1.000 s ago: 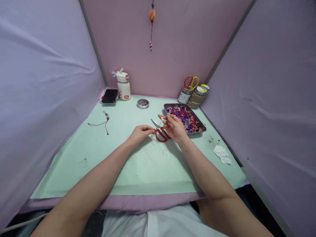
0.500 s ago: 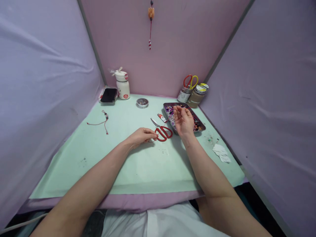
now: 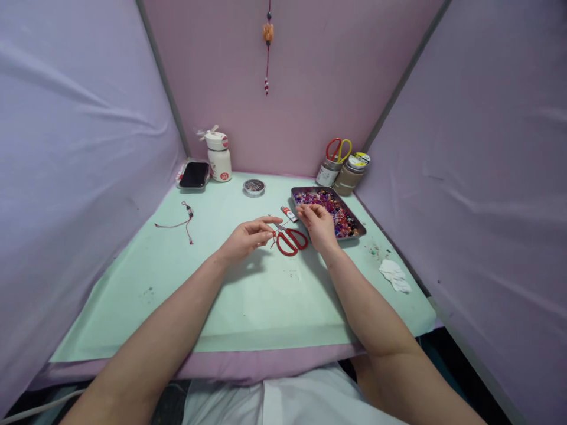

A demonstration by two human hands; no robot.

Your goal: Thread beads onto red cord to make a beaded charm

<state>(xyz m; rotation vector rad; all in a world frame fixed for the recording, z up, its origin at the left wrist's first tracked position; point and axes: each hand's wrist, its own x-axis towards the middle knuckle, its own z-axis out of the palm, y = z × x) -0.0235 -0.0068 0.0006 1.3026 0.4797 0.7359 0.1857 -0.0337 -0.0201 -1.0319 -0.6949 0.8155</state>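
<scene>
My left hand (image 3: 245,241) is over the middle of the table, its thumb and fingers pinched on a thin red cord (image 3: 273,239). A fine pale strand runs from there toward my right hand (image 3: 318,225), whose thumb and index finger are pinched together on its end. Below and between the hands lie red-handled scissors (image 3: 292,243), their blades partly behind the left fingertips. My right hand is just in front of a metal tray (image 3: 354,236) of colourful beads. Beside its fingertips lies a small red-and-white item (image 3: 289,213), its kind unclear.
A round dish (image 3: 254,188) of small beads is at the back. Farther left are a phone (image 3: 195,175), a white bottle (image 3: 220,162) and a beaded cord (image 3: 189,213). At right are a jar (image 3: 351,175), a can with scissors (image 3: 328,173) and a crumpled tissue (image 3: 395,275).
My right hand has come down and left from above the bead tray, its fingers closing into a pinch. The left hand has shifted slightly left and up, and a strand now stretches between both hands.
</scene>
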